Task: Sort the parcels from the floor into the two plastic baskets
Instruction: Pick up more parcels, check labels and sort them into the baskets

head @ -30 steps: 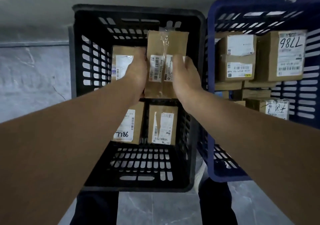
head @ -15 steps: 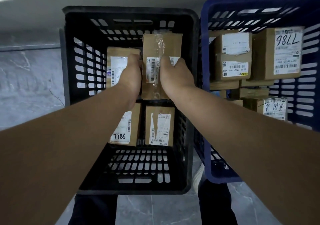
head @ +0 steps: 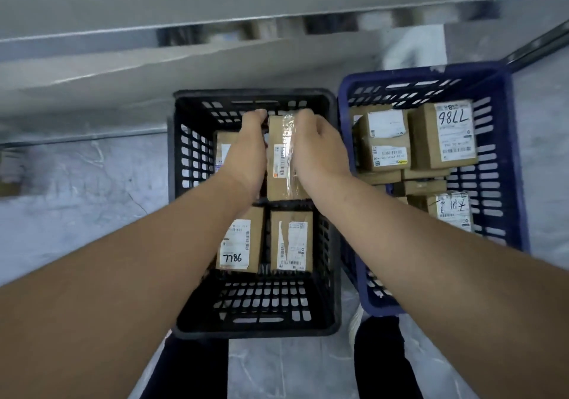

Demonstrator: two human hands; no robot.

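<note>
A black plastic basket [head: 184, 214] stands on the floor in front of me, with a blue basket [head: 511, 183] touching its right side. Inside the black one, my left hand [head: 246, 152] and my right hand [head: 317, 152] grip the two long sides of a brown taped parcel [head: 281, 171] low at the far right. Another parcel [head: 223, 149] lies to its left, partly hidden by my left hand. Two labelled parcels lie nearer me, one marked 7786 [head: 240, 244] and one with a torn label [head: 292, 244]. The blue basket holds several brown parcels [head: 443, 134].
A grey wall with a metal ledge [head: 215, 26] runs behind both baskets. Grey marbled floor [head: 77, 189] spreads to the left. My dark trouser legs [head: 381, 358] stand close behind the baskets' near rims.
Both hands have carried the taped parcel down and further back into the black basket. The camera has pulled back, so both baskets look smaller.
</note>
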